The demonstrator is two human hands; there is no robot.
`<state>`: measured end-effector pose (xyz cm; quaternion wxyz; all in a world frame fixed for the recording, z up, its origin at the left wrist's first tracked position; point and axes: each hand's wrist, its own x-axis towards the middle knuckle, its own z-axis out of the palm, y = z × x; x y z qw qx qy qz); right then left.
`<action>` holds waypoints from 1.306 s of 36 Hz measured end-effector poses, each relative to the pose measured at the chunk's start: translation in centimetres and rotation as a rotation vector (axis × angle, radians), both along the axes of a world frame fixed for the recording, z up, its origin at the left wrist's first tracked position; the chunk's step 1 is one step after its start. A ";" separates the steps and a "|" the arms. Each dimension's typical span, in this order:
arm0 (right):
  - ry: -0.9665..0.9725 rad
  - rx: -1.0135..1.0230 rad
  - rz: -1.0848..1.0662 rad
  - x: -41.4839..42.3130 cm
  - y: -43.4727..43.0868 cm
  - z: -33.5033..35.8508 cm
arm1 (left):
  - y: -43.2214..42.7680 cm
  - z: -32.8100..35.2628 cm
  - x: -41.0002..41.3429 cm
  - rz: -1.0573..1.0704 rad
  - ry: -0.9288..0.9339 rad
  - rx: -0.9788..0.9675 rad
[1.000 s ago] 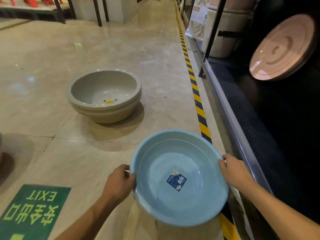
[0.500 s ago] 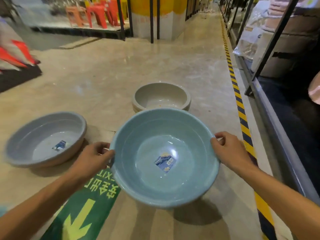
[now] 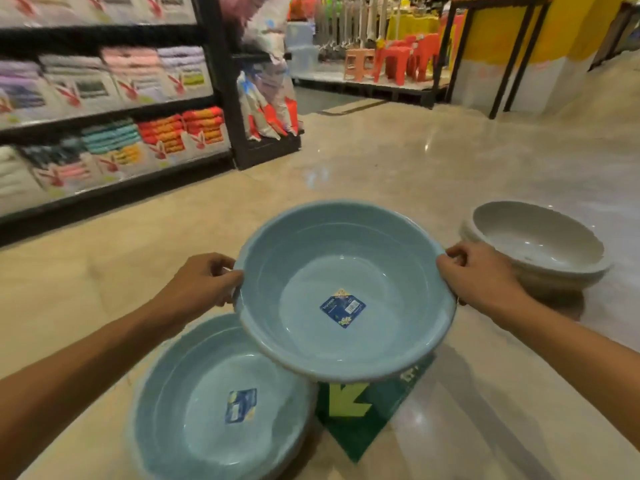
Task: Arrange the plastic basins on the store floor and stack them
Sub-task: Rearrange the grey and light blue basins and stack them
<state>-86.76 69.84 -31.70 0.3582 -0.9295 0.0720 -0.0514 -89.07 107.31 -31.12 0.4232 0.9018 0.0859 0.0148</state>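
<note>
Item in hand: blue basin (image 3: 343, 289), held off the floor (image 3: 450, 174) w/ both hands. Left hand (image 3: 204, 282) is closed on the rim at the basin's left edge, thumb over the lip, fingers curled under. Right hand (image 3: 481, 271) is closed the same way on the opposite rim. Basin is roughly level, mouth up, label sticker (image 3: 343, 308) on the inner bottom.

Landmark: green exit floor sticker (image 3: 360, 417).
- Held basin hangs above the sticker's far end, covering part of it.
- Second blue basin (image 3: 214, 403) sits on the floor just left of the sticker, mouth up. The held basin overlaps its far-right rim in view; contact there can't be confirmed.
- Beige basin stack (image 3: 533, 244) sits on the floor beyond and right of the sticker, apart from both blue basins. Looks like two nested units, judging by the doubled rim.

Handling, est.:
- Thin-wall plastic, prob. light; a two-hand carry is more than enough.
- Wall likely flexes if squeezed, so load goes on the rolled rim, the stiffest part.
- Glossy surface, prob. slippery; fingers hooked under the lip resist slip better than palm pressure on the wall.
- Not fragile, but a hard drop could crack the rim.
- Grip pts: opposite rim positions, as now. This keeps the basin level for lowering into the floor basin; same colour and similar dia. suggest a nesting fit.
</note>
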 end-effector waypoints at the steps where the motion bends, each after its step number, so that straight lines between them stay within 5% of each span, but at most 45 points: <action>1: 0.005 -0.005 0.031 0.3 1.9 -0.2 | 1.8 -0.1 -0.7 0.027 -0.005 0.001; 14: 0.049 -0.082 0.281 1.1 18.6 -4.1 | 16.4 -4.6 -7.4 0.265 0.075 0.014; 30: 0.194 -0.127 0.319 -1.2 19.8 -13.9 | 18.0 -13.2 -11.5 0.220 0.282 0.142; 47: 0.231 -0.264 0.365 -1.2 19.6 -17.8 | 17.6 -17.1 -11.2 0.161 0.302 0.316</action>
